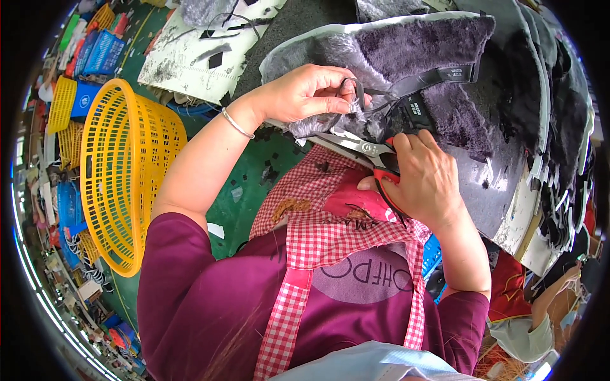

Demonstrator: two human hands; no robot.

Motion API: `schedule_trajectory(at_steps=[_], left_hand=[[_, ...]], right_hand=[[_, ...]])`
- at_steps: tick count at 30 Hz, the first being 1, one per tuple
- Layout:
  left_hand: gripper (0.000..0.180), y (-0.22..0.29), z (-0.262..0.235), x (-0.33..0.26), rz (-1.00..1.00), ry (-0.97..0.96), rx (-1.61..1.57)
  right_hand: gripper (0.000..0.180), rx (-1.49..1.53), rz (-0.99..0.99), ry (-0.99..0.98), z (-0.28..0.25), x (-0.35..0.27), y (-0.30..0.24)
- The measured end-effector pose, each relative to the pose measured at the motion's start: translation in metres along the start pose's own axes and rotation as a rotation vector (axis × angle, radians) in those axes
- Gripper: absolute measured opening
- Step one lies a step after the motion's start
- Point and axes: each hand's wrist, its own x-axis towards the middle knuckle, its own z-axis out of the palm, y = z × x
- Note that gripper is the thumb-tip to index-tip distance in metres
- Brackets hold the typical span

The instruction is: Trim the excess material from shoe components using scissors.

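Places go by the grey fur piece (318, 56), lying on the dark tabletop (486, 190) ahead of you. Main risk: nicking your left hand (298, 95). Your scissors (370, 148) have their blades just on the near side of those fingers, at the fur piece's near edge, so a blind snip could catch skin. The dark cord (359, 93) looks slack, which could let it slide off the blades or get cut in the wrong spot. The black label (416, 109), beside the fur piece's near side, might get clipped if the tips swing away from you. Drop the scissors low and they could snag the checked apron (330, 238), nearer you than the fur piece.

Pose: left elbow out, forearm rising from the fur piece's near-left, thumb and fingertips pinched narrow on the cord. Right hand (426, 178) on its near-right side, back up, fingers wrapped round the red handles. Blades point left; can't tell exact opening.
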Motion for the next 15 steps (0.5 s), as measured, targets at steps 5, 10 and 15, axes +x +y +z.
schedule_trajectory(at_steps=[5,10,15], left_hand=[[0.012,0.000,0.003,0.001,-0.042,0.045,-0.156],[0.008,0.008,-0.007,-0.001,-0.166,-0.055,-0.239],[0.022,0.059,-0.085,-0.003,-0.214,-0.283,0.466]], right_hand=[[0.053,0.131,0.003,-0.032,0.021,-0.007,0.005],[0.047,0.359,-0.332,0.065,0.041,-0.026,-0.022],[0.037,0.341,-0.094,0.083,0.025,-0.051,0.009]])
